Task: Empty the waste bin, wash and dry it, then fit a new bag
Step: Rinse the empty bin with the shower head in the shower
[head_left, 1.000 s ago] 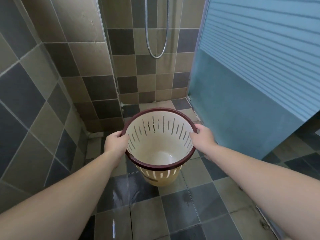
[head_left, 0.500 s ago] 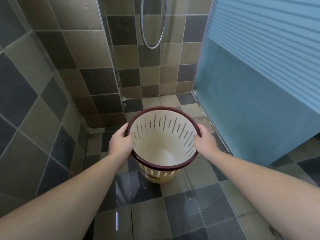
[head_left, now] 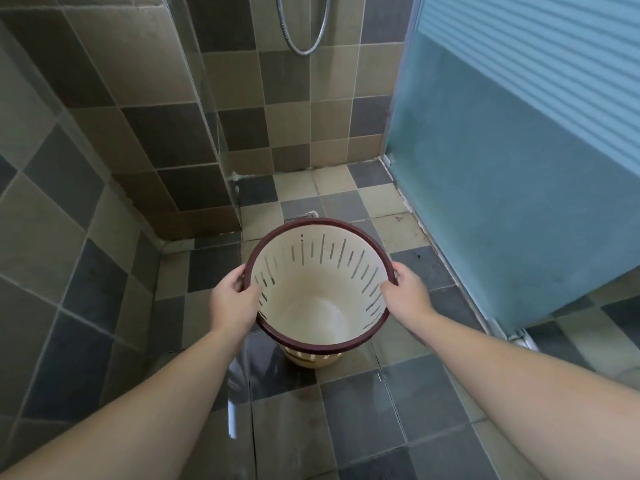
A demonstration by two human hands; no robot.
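A cream plastic waste bin (head_left: 313,268) with slotted sides and a dark red rim is upright over the wet tiled floor, its mouth facing me. It has no bag and nothing inside. My left hand (head_left: 232,301) grips the rim on the left side, thumb inside. On the right side my right hand (head_left: 406,293) clasps the rim the same way. Whether the bin's base touches the floor I cannot tell.
A tiled shower corner lies ahead, with a glass partition edge (head_left: 221,150) on the left and a metal shower hose (head_left: 304,32) hanging on the back wall. A frosted blue sliding door (head_left: 519,168) stands on the right. A floor drain (head_left: 310,213) sits just beyond the bin.
The bin, held in both hands, has moved forward and lower towards the shower floor. My view has tilted down, so more floor tiles show beyond the bin.
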